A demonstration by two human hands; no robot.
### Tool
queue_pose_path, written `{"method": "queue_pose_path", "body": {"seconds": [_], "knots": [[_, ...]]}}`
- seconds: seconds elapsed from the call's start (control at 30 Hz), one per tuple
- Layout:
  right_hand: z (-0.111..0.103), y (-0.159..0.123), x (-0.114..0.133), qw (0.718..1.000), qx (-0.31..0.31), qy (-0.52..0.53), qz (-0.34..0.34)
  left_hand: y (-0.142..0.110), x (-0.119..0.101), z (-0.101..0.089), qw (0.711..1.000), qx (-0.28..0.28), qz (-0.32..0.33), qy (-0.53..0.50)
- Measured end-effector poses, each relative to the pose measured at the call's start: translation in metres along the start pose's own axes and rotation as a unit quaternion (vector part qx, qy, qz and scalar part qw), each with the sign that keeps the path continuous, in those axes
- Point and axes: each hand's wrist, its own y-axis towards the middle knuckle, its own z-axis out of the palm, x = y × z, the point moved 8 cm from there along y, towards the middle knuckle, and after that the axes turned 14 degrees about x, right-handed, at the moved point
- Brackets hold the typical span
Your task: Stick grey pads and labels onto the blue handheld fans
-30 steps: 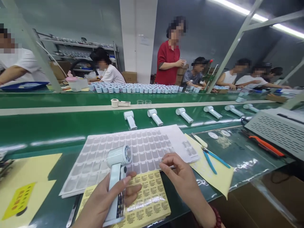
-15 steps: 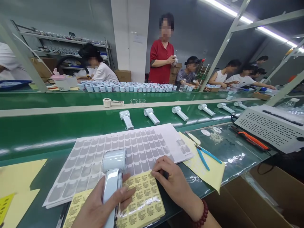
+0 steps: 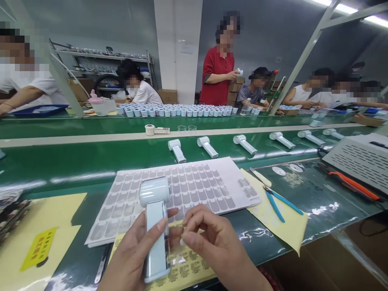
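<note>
Pale blue-white plastic handheld fan (image 3: 156, 226), round head up, handle down, held upright above yellow sheet of printed square labels (image 3: 184, 267) lying flat on green surface (image 3: 69, 165).

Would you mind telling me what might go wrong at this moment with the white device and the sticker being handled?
1. The left hand grips the white handheld device only by its lower body, so it might tilt as the right hand presses at its side.
2. The small clear sticker pinched by the right hand might land crooked or crease.
3. Both hands hover over the yellow label sheet, which could shift.
</note>
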Motion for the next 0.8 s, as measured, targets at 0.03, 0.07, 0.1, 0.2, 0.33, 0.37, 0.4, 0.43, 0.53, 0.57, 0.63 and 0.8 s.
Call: {"method": "queue_pose_path", "body": {"seconds": [0.03,0.07,0.1,0.2,0.33,0.37,0.4,0.43,0.53,0.57,0.63,0.8], "knots": [[0.01,0.005,0.002,1.0,0.015,0.006,0.002,-0.001,-0.002,-0.004,0.999,-0.024,0.013,-0.017],[0.018,0.009,0.004,1.0,0.025,0.004,0.001,-0.002,-0.002,-0.01,0.997,-0.056,0.022,-0.038],[0.023,0.013,0.006,0.999,0.031,-0.008,0.003,-0.001,0.001,-0.017,0.995,-0.08,0.022,-0.063],[0.03,0.022,0.006,0.997,0.031,-0.063,0.022,0.009,0.013,-0.034,0.986,-0.082,0.019,-0.145],[0.032,0.029,0.004,0.993,0.042,-0.099,0.04,0.02,0.014,-0.043,0.987,-0.063,0.042,-0.144],[0.032,0.03,0.003,0.993,0.043,-0.098,0.042,0.021,0.013,-0.044,0.986,-0.066,0.041,-0.146],[0.032,0.03,0.003,0.993,0.043,-0.097,0.042,0.021,0.012,-0.043,0.986,-0.068,0.042,-0.148],[0.032,0.031,0.003,0.994,0.041,-0.097,0.041,0.022,0.011,-0.042,0.985,-0.069,0.043,-0.15],[0.033,0.031,0.003,0.992,0.044,-0.117,0.028,0.022,0.009,-0.043,0.985,-0.061,0.046,-0.155],[0.033,0.032,0.004,0.989,0.045,-0.139,0.012,0.023,0.009,-0.041,0.985,-0.039,0.046,-0.163],[0.036,0.031,0.011,0.977,0.046,-0.206,-0.043,0.024,0.009,-0.037,0.983,0.016,0.033,-0.18],[0.034,0.026,0.024,0.967,0.0,-0.21,-0.144,0.02,0.01,-0.037,0.982,0.024,-0.016,-0.185]]}}
